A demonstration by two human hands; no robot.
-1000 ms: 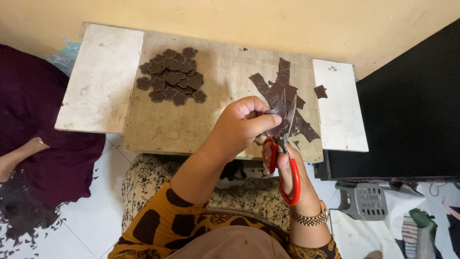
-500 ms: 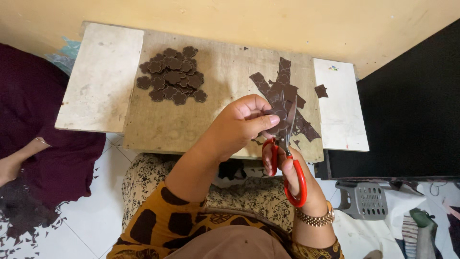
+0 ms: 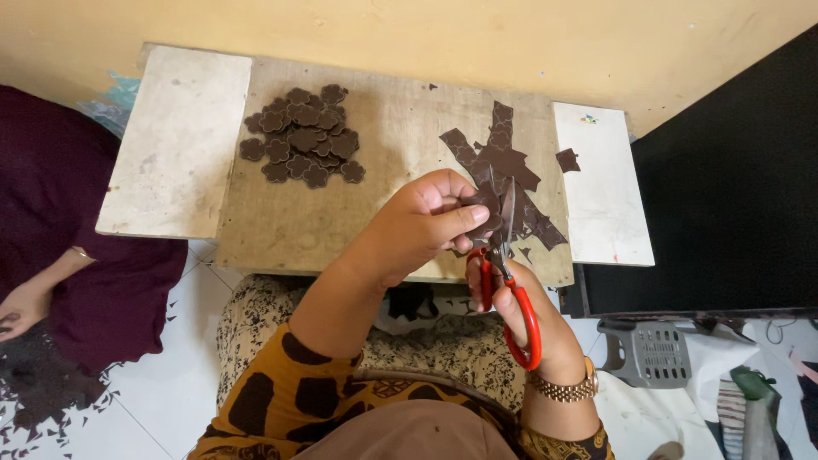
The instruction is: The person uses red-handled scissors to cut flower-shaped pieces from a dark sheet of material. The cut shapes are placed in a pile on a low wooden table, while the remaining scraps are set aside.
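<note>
Brown material piece (image 3: 484, 204) sits just right of frame centre, pinched in the left hand (image 3: 426, 226) grip. Red-handled scissors (image 3: 504, 281), gripped by the right hand (image 3: 528, 319), run lengthwise from lower right up to it, blades meeting its right edge above the counter (image 3: 341, 230).

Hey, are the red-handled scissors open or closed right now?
Open, though only slightly. The scissors in the right hand show blades parted in a narrow V around the dark brown piece that the left hand pinches.

Mustard sleeves (image 3: 341, 400) with dark brown blotches; gold watch (image 3: 562, 390) at right wrist.
</note>
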